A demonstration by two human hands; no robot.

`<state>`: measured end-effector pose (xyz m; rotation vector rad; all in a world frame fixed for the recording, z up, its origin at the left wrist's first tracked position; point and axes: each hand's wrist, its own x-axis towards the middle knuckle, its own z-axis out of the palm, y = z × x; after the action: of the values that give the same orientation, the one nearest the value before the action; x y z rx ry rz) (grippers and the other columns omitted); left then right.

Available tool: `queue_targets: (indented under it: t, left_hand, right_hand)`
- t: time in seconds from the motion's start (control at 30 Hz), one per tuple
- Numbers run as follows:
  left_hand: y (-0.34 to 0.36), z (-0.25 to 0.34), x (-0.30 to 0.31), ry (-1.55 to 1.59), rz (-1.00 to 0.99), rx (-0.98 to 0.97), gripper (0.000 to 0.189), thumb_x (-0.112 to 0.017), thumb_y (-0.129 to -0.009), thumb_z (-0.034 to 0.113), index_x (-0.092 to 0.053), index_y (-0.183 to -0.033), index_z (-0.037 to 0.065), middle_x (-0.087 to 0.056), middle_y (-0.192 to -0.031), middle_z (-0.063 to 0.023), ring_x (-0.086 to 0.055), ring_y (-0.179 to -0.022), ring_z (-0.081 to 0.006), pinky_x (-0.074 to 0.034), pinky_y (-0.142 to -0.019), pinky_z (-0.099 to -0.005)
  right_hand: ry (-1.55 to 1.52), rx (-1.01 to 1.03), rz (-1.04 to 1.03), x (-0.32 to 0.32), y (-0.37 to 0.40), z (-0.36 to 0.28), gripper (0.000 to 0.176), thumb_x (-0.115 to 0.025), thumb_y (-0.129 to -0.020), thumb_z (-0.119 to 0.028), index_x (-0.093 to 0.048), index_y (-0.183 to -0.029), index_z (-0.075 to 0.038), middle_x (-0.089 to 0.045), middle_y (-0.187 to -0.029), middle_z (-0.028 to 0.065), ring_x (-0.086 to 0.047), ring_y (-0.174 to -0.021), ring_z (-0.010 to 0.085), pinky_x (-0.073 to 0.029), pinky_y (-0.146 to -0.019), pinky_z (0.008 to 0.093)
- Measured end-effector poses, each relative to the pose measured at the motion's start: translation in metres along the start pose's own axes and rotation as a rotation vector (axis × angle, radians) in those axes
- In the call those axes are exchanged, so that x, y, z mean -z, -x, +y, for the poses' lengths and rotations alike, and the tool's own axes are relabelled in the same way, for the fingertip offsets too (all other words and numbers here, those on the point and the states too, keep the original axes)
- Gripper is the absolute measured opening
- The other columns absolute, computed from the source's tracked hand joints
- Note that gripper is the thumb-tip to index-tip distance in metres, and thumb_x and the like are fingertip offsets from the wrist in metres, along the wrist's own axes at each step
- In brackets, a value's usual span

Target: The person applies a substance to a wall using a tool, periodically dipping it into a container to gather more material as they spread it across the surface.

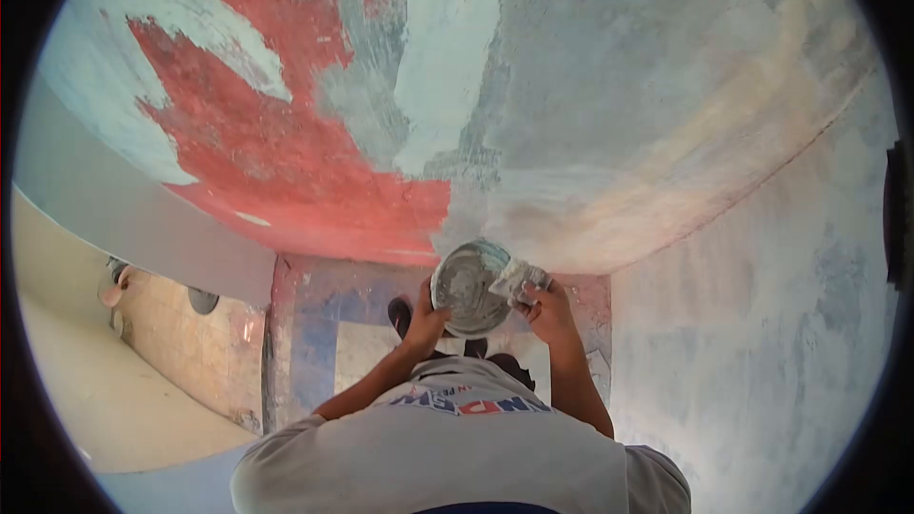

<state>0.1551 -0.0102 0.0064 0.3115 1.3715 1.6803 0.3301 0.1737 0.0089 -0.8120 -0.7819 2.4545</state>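
My left hand [428, 317] grips the left rim of a round bowl [466, 293], held level in front of my chest. Grey putty is smeared over the inside of the bowl. On the other side, my right hand [548, 312] is closed on a putty knife [517, 280] with a wide, putty-caked blade. The blade overlaps the bowl's right rim in this view. Its handle is hidden in my fingers. Ahead rises a wall [590, 86] with grey and whitish putty patches beside red paint [286, 152].
A whitish, streaky side wall [743, 324] stands close on my right. To the left, past a pale wall edge [162, 219], a lower tiled floor [186, 347] shows with a dark round object [203, 301] on it. Paint stains mark the floor [309, 343] below me.
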Motion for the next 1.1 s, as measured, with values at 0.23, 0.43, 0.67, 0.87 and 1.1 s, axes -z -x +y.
queue_targets:
  t: [0.23, 0.43, 0.67, 0.87, 1.1]
  left_hand:
    - [-0.007, 0.002, 0.026, 0.044, 0.019, 0.082, 0.077, -0.045, -0.080, -0.008, -0.028, -0.152, 0.011, -0.048, -0.137, -0.0151, -0.054, -0.123, -0.0302, -0.058, -0.091, -0.0426]
    - [-0.030, 0.010, 0.058, 0.059, -0.046, 0.114, 0.078, -0.044, -0.078, -0.008, -0.027, -0.151, 0.012, -0.050, -0.133, -0.0181, -0.063, -0.111, -0.0339, -0.063, -0.082, -0.0536]
    - [-0.042, 0.060, 0.109, -0.219, -0.151, 0.116, 0.072, -0.047, -0.078, -0.002, -0.035, -0.148, 0.011, -0.055, -0.127, -0.0167, -0.061, -0.115, -0.0330, -0.060, -0.080, -0.0509]
    - [-0.053, 0.103, 0.162, -0.173, -0.250, 0.237, 0.082, -0.048, -0.075, -0.003, -0.030, -0.153, 0.016, -0.046, -0.142, -0.0175, -0.055, -0.124, -0.0403, -0.062, -0.077, -0.0583]
    - [-0.138, 0.134, 0.221, -0.274, -0.357, 0.182, 0.080, -0.051, -0.078, -0.002, -0.031, -0.152, 0.019, -0.045, -0.141, -0.0162, -0.055, -0.119, -0.0417, -0.062, -0.078, -0.0595]
  right_hand:
    - [-0.129, 0.056, 0.025, 0.004, -0.016, -0.001, 0.016, -0.066, -0.092, -0.001, -0.070, -0.105, -0.009, -0.074, -0.101, 0.0043, -0.073, -0.093, 0.0218, -0.062, -0.081, 0.0430]
    - [-0.182, 0.174, 0.128, -0.005, -0.016, 0.006, 0.015, -0.065, -0.092, -0.001, -0.070, -0.105, -0.008, -0.073, -0.102, 0.0039, -0.073, -0.095, 0.0214, -0.062, -0.082, 0.0426]
    - [-0.229, 0.317, 0.246, -0.063, -0.021, 0.029, 0.017, -0.065, -0.091, -0.003, -0.067, -0.107, -0.008, -0.072, -0.102, 0.0057, -0.070, -0.095, 0.0213, -0.061, -0.089, 0.0453]
    - [-0.410, 0.315, 0.301, -0.104, -0.071, 0.099, 0.021, -0.063, -0.093, -0.002, -0.065, -0.114, -0.004, -0.070, -0.104, 0.0083, -0.069, -0.096, 0.0244, -0.063, -0.082, 0.0448]
    - [-0.517, 0.376, 0.285, -0.170, -0.095, 0.138, 0.017, -0.065, -0.093, -0.004, -0.065, -0.110, -0.004, -0.070, -0.103, 0.0081, -0.070, -0.096, 0.0244, -0.062, -0.086, 0.0440]
